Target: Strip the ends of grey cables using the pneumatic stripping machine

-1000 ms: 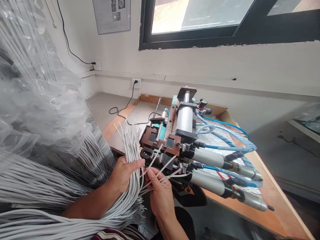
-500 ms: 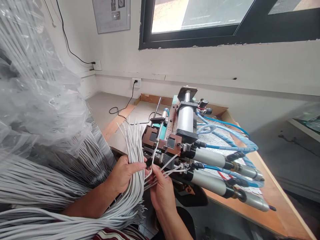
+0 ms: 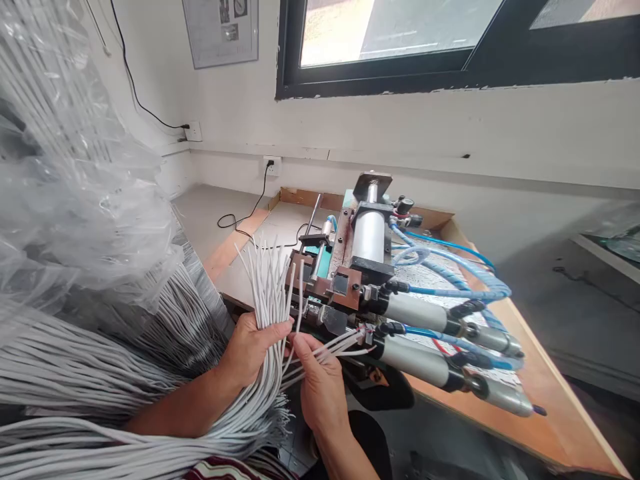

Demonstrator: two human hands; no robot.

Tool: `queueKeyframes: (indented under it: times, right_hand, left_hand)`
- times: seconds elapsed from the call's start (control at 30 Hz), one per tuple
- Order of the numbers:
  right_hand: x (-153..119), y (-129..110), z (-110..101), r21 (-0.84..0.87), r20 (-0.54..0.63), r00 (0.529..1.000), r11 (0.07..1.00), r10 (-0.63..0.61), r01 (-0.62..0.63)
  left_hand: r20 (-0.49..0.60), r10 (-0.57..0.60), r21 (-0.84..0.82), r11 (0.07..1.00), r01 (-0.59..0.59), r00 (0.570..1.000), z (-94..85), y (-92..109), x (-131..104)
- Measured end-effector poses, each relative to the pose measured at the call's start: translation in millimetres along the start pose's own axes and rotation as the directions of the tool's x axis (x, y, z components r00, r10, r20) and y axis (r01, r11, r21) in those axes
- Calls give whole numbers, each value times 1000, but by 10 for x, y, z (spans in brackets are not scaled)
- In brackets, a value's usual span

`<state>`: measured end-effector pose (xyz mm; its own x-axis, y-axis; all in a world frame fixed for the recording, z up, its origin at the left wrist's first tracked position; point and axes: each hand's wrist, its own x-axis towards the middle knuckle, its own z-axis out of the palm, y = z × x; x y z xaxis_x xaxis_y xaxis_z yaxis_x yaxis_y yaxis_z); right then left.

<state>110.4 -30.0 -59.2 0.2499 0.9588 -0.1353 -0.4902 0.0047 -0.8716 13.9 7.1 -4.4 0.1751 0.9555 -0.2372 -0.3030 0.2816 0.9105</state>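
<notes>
Left hand point(image 3: 246, 353): my fingers wrap the cable bundle point(image 3: 265, 287).
Right hand point(image 3: 323, 387): I'm pinching separated cables point(image 3: 345, 342).
Sorting: apparently singling out; next calls for isolating one cleanly.

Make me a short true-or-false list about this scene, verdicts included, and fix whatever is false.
1. The left hand grips a thick cable bundle. True.
2. Blue hoses are connected to the machine. True.
3. The right hand holds loose cables apart from the cable bundle. True.
4. The left hand rests on top of the machine. False: it is closed around the cable bundle.
5. The machine stands on the floor. False: it stands on a wooden table.
</notes>
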Motion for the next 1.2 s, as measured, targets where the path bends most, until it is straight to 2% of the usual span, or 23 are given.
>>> queueKeyframes:
  times: [0.13,0.3,0.53,0.7,0.9,1.03,1.2]
  right_hand:
    - [-58,40,-50,-18,-132,991,999,39,-42]
    - [-177,44,-80,-62,-115,991,996,62,-69]
    - [-134,-44,-53,75,-119,981,987,153,-145]
    - [-76,-6,-81,78,-53,985,984,165,-160]
    - [-89,145,-192,-116,-34,997,990,72,-76]
    - [-179,267,-285,-205,5,997,976,73,-71]
    - [-274,332,-344,-214,77,990,972,121,-102]
  left_hand:
    - [-61,-61,4,998,62,996,-47,18,-9]
    - [-78,-89,10,996,90,993,-90,29,-4]
    - [-84,-101,8,995,102,991,-86,16,-7]
    - [-89,-79,11,997,80,993,-97,-3,-11]
    - [-74,-53,1,999,53,996,-110,-36,-2]
    - [-24,19,-39,999,-20,1000,-127,-49,23]
    - [12,4,-54,999,-3,1000,-134,-33,38]
